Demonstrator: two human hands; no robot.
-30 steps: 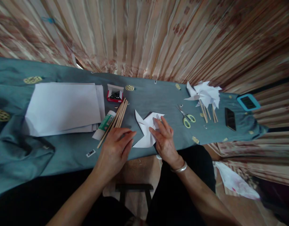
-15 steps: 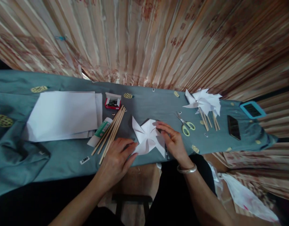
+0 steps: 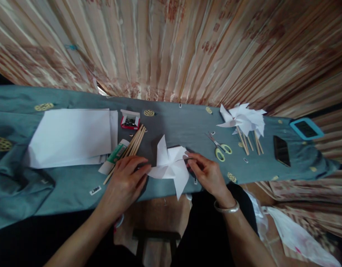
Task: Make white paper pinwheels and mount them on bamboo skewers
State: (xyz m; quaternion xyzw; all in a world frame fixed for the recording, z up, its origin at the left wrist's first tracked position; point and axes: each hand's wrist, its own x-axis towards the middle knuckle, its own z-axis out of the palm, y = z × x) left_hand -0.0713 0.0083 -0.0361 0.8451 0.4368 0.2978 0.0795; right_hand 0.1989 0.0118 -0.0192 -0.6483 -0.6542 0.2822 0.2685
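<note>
A white folded paper pinwheel with pointed blades is held just above the near part of the table, one blade pointing down past the front edge. My right hand pinches its right side between thumb and fingers. At the opposite side, the thumb and fingertips of my left hand are closed at the tip of the left blade. Beneath and behind my left hand lie several thin wooden sticks and a green-and-white glue stick. Scissors with yellow-green handles rest to the right of the pinwheel.
A stack of white paper covers the left of the cloth-covered table. Behind the sticks stands an open red box of small dark pieces. Pinwheels on sticks, a phone and a blue-framed device lie right. A curtain hangs behind.
The pinwheel has turned and its lower blade now reaches over the table's front edge. My left hand has shifted left and slightly up, while my right hand has come lower on the paper.
</note>
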